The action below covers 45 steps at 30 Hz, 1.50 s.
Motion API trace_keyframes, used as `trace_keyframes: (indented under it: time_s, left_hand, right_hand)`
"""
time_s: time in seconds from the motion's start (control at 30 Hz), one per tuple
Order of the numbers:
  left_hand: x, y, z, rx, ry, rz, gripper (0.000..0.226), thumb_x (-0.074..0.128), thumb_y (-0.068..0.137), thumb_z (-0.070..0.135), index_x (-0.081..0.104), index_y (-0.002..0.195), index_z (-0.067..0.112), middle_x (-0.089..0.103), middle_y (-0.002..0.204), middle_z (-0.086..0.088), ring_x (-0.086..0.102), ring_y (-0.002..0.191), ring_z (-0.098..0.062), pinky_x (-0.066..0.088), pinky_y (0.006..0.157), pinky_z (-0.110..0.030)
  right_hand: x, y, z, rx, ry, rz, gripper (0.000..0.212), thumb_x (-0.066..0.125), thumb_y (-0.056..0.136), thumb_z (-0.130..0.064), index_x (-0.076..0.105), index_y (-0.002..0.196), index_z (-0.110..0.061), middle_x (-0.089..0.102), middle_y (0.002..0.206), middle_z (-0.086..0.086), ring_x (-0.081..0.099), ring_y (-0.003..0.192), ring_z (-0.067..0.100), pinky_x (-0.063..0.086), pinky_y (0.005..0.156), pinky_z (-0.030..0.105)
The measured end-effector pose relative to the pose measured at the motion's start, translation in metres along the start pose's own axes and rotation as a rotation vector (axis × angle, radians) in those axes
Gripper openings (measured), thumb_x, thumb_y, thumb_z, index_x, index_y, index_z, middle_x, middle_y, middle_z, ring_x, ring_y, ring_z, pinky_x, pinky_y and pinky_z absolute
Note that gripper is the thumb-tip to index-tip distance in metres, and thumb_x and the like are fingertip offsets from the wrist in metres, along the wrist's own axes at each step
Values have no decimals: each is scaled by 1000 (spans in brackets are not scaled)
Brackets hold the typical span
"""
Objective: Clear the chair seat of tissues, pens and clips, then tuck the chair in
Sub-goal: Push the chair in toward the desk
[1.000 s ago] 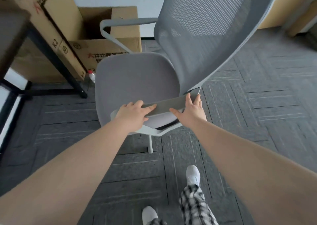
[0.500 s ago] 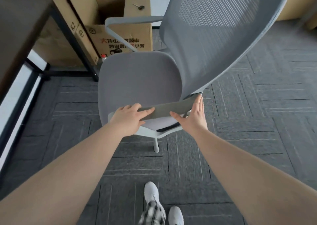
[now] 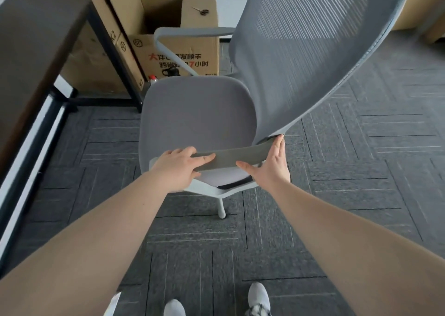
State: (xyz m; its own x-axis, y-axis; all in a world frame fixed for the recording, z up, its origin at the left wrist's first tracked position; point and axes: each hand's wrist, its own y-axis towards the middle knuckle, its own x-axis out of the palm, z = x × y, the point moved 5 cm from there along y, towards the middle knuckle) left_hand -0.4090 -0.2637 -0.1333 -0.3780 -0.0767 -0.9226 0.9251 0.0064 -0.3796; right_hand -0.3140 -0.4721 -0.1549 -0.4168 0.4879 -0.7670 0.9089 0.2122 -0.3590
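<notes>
layout seen from above and behind the office chair point(image 3: 197, 120). left hand point(image 3: 177, 166) and right hand point(image 3: 269, 169) rest side by side on the armrest point(image 3: 231, 156), left-hand fingers point(image 3: 183, 151) curled over its far edge. chair seat point(image 3: 195, 116) lies beyond the fingertips; mesh backrest point(image 3: 308, 51) rises to the right of the right-hand fingers point(image 3: 277, 147). desk point(image 3: 36, 46) stands far left. cardboard boxes point(image 3: 178, 51) sit behind the seat, scissors point(image 3: 201, 11) on the box flap. shoes point(image 3: 258, 299) lie nearest the viewer, on the carpet point(image 3: 361, 171).
</notes>
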Motion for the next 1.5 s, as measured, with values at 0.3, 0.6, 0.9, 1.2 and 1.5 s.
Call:
trace_keyframes:
  time_s: [0.3, 0.6, 0.9, 1.2, 1.5]
  left_hand:
    - [17, -65, -79, -18, 8, -2, 54, 35, 99, 41, 8, 144, 49, 34, 142, -1, 43, 124, -25, 37, 103, -39]
    - [37, -116, -158, -70, -22, -34, 56, 39, 99, 36, 10, 146, 45, 27, 151, -3, 34, 135, -27, 31, 111, -42]
    - [32, -152, -208, -104, 8, -28, 55, 39, 99, 32, 13, 146, 43, 26, 153, -2, 31, 137, -25, 26, 113, -40]
    - [41, -165, -243, -131, 1, -19, 54, 38, 100, 25, 16, 147, 41, 26, 153, -5, 26, 141, -26, 16, 119, -46]
    - [40, -174, -253, -192, -5, -29, 56, 37, 101, 23, 13, 147, 42, 19, 157, -5, 18, 145, -26, 19, 118, -43]
  right_hand:
    - [64, -40, -69, -16, -29, 0, 135, 65, 61, -75, -23, 147, -18, -18, 160, -5, 1, 149, 16, 28, 116, 45]
    - [124, -68, -139, -71, -55, -17, 135, 64, 63, -75, -22, 148, -15, -17, 160, -2, -6, 149, 15, 19, 120, 42]
    - [164, -92, -188, -73, -19, 9, 135, 66, 64, -72, -20, 148, -11, -12, 161, 4, -4, 149, 17, 15, 121, 38]
    - [195, -112, -213, -42, 7, 42, 132, 64, 68, -72, -20, 147, -6, -11, 160, 11, -2, 149, 21, 9, 122, 35]
    - [200, -116, -227, -49, -29, 14, 130, 63, 71, -69, -19, 147, -4, -9, 160, 14, -1, 149, 23, 7, 121, 34]
